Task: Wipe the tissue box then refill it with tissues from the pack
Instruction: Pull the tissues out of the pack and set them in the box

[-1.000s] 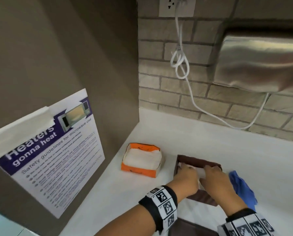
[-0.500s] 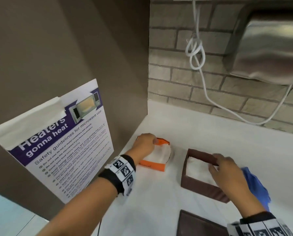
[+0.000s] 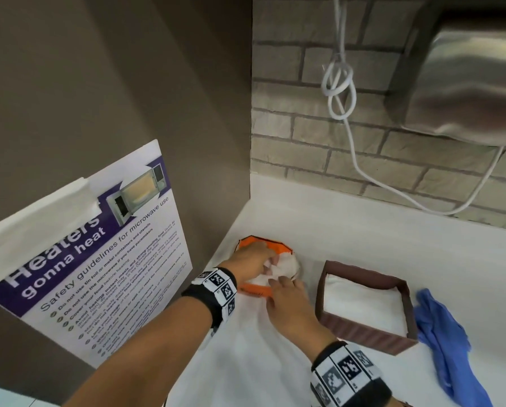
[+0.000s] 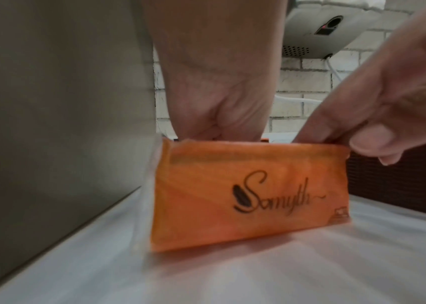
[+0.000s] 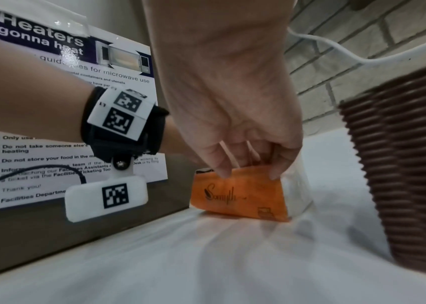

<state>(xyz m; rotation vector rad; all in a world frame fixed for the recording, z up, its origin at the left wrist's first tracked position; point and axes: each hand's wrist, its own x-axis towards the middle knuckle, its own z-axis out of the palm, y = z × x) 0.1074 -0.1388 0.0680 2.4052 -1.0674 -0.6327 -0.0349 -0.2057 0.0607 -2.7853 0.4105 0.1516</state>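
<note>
An orange tissue pack point(image 3: 254, 290) sits on the white counter by the side wall, with white tissues point(image 3: 288, 267) showing in its open top. My left hand point(image 3: 263, 259) reaches into the pack from above, its fingers curled down onto the tissues point(image 4: 214, 131). At the pack's near right corner, my right hand point(image 3: 284, 284) pinches the wrapper's top edge point(image 4: 362, 142) point(image 5: 245, 170). The brown ribbed tissue box point(image 3: 363, 333) stands open to the right with a white stack inside. The fingertips inside the pack are hidden.
A crumpled blue cloth point(image 3: 439, 333) lies right of the box. A steel wall unit point(image 3: 466, 83) hangs over the counter, with a knotted white cable point(image 3: 340, 83) on the brick wall. A microwave poster point(image 3: 84, 245) covers the brown left panel.
Both hands left the brown box. The left hand went to the orange pack first, then the right hand followed to the pack's edge.
</note>
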